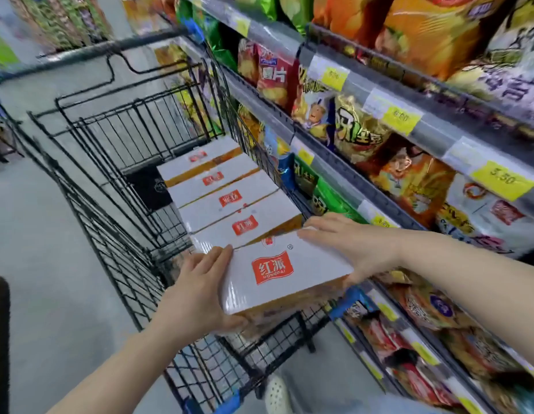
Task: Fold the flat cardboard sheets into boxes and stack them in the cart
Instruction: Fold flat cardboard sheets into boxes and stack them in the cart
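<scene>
Item: folded box (285,276), white top with red label, orange sides. Held above the near end of the cart (89,186), tilted, not yet set down.

Left hand (197,291): grip wrapped round the box's near-left corner, fingers lying along the left edge, thumb under the near side.

Right hand (346,243): fingers flat along the far-right edge of the top, the rest of the hand curling down the right side; clamped on the box with the left.

Step in hand, as judged: stacking. Folding of this box appears done.

Row of boxes (229,198): four visible, same label, lying edge to edge along the cart's right side, running away from the viewer. The held box overlaps the nearest one.

Next move, as judged: lower the box level, either into the near gap of the row or on top as a second layer; which cannot be told.

Edges: cart's right wire wall sits just beside the right hand; near wall lies below the box. Fingers need room to slip out.

Open room: left half of the basket, bare apart from a black object (149,186).

Shelf of snack bags (379,121): close along the cart's right, little clearance there.
</scene>
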Available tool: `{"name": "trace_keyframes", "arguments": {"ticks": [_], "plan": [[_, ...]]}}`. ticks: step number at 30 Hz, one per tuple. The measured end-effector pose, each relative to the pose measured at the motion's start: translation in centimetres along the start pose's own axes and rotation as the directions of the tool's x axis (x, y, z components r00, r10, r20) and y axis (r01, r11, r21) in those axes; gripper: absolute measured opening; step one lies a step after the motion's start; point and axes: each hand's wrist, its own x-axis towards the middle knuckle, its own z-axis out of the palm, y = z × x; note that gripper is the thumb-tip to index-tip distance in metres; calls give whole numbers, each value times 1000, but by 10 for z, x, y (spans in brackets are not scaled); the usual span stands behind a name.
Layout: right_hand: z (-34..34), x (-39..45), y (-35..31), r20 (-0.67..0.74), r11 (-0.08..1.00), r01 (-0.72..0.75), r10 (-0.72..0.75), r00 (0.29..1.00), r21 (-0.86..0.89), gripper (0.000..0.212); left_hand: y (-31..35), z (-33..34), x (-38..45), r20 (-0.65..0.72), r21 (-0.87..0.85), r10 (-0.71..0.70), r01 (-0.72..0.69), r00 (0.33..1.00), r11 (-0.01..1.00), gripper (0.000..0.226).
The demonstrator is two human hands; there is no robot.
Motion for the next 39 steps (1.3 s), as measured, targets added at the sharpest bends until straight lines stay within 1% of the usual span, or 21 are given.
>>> {"name": "trace_keyframes", "arguments": {"ticks": [3, 4, 6, 8, 10, 13, 15, 20, 24, 26, 28, 30, 31, 32, 35, 36, 37, 39], "plan": [[1, 23, 8, 18, 999, -5, 4, 1000, 46, 102, -4, 10, 17, 2, -18, -51, 51, 999, 999, 115], [2, 30, 10, 18, 999, -1, 1, 1000, 44, 101, -5, 14, 21, -34, 8, -46, 46, 998, 999, 115], [5, 45, 17, 14, 1000, 8, -8, 1000, 2, 100, -11, 26, 34, -86, 119, -14, 25, 996, 993, 118], [7, 61, 24, 34, 999, 14, -12, 999, -42, 98, -17, 40, 46, -156, 167, -38, 64, 987, 984, 114], [9, 69, 29, 63, 998, 6, -3, 998, -56, 97, -15, 47, 52, -134, 168, -75, 97, 988, 981, 108], [13, 84, 39, 95, 997, 15, -8, 995, -70, 98, -13, 56, 61, -113, 157, -89, 106, 990, 982, 103], [17, 94, 44, 111, 997, 20, -12, 994, -70, 100, -14, 62, 65, -61, 142, -108, 116, 992, 983, 102], [28, 103, 50, 117, 998, 49, -43, 992, -44, 95, -17, 75, 78, -41, 142, -52, 58, 998, 988, 110], [37, 104, 56, 71, 996, 86, -83, 994, -39, 89, -22, 85, 84, -85, 206, -12, 30, 996, 978, 110], [40, 104, 58, 43, 997, 82, -81, 996, -17, 88, -24, 89, 86, -68, 234, -28, 43, 997, 971, 108], [44, 103, 55, -3, 998, 64, -64, 998, -2, 94, -24, 89, 89, -2, 249, -71, 69, 997, 966, 108], [49, 105, 51, -127, 998, 56, -56, 990, -2, 105, -24, 90, 89, 64, 249, -96, 77, 993, 965, 115], [49, 104, 48, -160, 999, 43, -42, 986, 3, 106, -24, 90, 89, 90, 254, -95, 69, 991, 965, 118], [47, 103, 44, -154, 1000, 31, -30, 988, 3, 103, -25, 90, 89, 107, 254, -85, 55, 991, 966, 120], [39, 98, 35, -14, 1000, -23, 23, 1000, -10, 92, -25, 86, 88, 131, 231, -78, 46, 988, 972, 122], [38, 98, 35, 1, 999, -35, 35, 999, -24, 90, -24, 82, 88, 104, 235, -62, 36, 993, 971, 123], [39, 99, 35, 10, 999, -40, 41, 999, -31, 87, -21, 78, 90, 108, 229, -52, 27, 993, 973, 124], [42, 98, 34, 26, 998, -58, 58, 998, -16, 83, -15, 67, 90, 146, 201, -42, 12, 988, 980, 123]]}}
